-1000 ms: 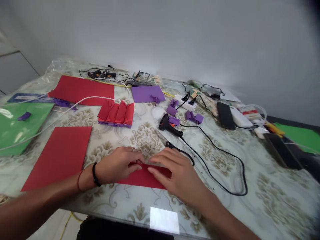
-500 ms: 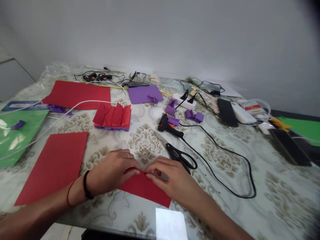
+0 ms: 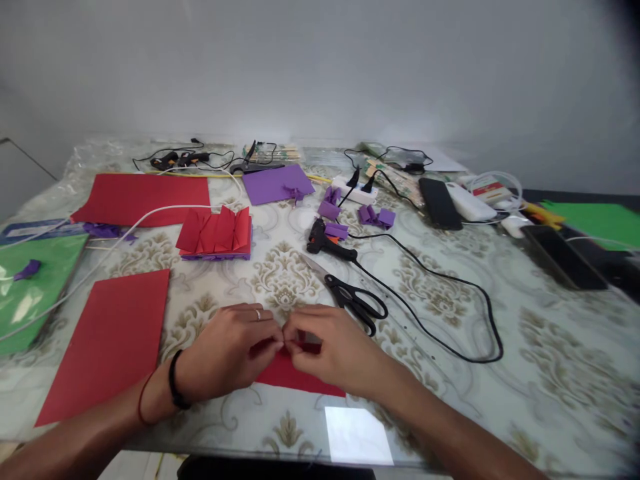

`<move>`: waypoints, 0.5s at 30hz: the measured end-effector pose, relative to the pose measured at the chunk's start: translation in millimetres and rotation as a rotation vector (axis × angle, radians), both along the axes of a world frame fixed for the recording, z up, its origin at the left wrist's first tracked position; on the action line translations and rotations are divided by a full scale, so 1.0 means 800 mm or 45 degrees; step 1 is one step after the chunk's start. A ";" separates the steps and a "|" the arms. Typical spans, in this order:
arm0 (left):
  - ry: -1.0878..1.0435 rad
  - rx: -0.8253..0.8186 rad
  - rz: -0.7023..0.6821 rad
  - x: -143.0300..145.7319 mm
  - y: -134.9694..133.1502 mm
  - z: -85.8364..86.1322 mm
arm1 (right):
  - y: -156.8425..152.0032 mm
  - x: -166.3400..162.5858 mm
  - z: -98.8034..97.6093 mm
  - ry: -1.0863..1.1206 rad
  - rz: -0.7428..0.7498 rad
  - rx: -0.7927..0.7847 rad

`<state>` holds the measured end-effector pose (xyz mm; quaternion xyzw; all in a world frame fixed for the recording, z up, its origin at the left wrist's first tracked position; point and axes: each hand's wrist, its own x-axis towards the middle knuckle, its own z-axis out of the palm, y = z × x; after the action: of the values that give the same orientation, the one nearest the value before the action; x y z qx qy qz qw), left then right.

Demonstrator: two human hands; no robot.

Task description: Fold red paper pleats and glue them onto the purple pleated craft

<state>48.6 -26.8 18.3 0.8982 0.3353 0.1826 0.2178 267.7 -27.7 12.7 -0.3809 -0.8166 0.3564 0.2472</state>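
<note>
A red paper piece [image 3: 300,380] lies at the front of the table under both hands. My left hand [image 3: 233,350] pinches its upper edge between thumb and fingertips. Close against it, my right hand [image 3: 327,343] pinches the same edge, the two sets of fingertips almost touching. Part of the paper is hidden behind the fingers. Black-handled scissors [image 3: 355,297] rest just beyond my right hand, blades pointing away to the left. A black glue gun [image 3: 327,243] lies past them. Folded red paper pieces [image 3: 215,230] sit on a purple-edged stack beyond my left hand.
A red sheet [image 3: 110,340] and a bagged green pack [image 3: 40,287] lie at left. Behind are another red sheet [image 3: 145,200], a purple sheet [image 3: 277,183] and a white power strip [image 3: 355,191]. The glue gun's black cord [image 3: 440,347] loops at right, near phones [image 3: 565,257].
The fingertips of both hands have come closer together on the paper's upper edge, and the right hand covers more of it. The view has shifted slightly.
</note>
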 end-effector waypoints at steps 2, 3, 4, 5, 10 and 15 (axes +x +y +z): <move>-0.019 -0.039 -0.003 -0.002 0.002 0.006 | 0.001 0.003 0.003 0.027 0.004 -0.036; -0.030 -0.059 0.002 -0.004 0.003 0.008 | 0.002 0.005 0.005 0.036 0.000 -0.056; -0.043 -0.073 0.007 -0.007 0.005 0.011 | 0.002 0.007 0.006 0.042 -0.008 -0.076; -0.053 -0.086 0.016 -0.010 0.007 0.014 | 0.003 0.010 0.008 0.046 -0.017 -0.098; -0.058 -0.211 0.056 -0.029 0.022 0.026 | 0.010 0.024 0.013 0.038 -0.024 -0.191; -0.024 -0.310 0.090 -0.041 0.035 0.028 | 0.019 0.054 0.021 -0.086 -0.024 -0.161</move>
<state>15.9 1.6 40.5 0.8510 0.3844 0.1565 0.3217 310.5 -12.9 29.4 -0.4151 -0.7968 0.3918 0.1983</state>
